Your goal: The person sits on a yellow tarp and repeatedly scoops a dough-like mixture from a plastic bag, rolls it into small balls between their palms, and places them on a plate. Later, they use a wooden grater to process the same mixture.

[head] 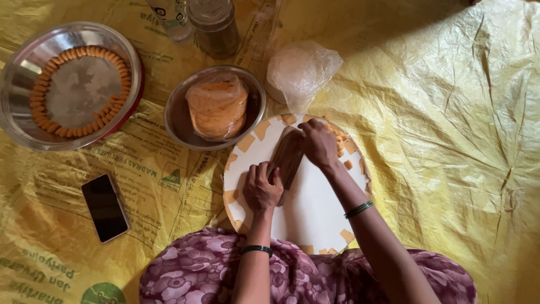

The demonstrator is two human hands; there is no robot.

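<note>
Holding one flat brown tool [288, 156] together, the left hand [261, 188] has its grip closed on the near end and the right hand [319, 143] has its grip closed on the far end. Under both hands is a round white board [312, 211], with small orange dough squares [340, 141] just beside the right hand. Beyond the left hand stands a steel bowl [256, 93] with wrapped orange dough [216, 107].

Counting what I see from the head camera

I count two hands, left [261, 188] and right [319, 143], one round board [315, 208], two steel bowls [22, 67] [179, 121], one phone [105, 207], two jars [214, 25] [171, 19], two bangles [256, 249] [359, 209].
</note>
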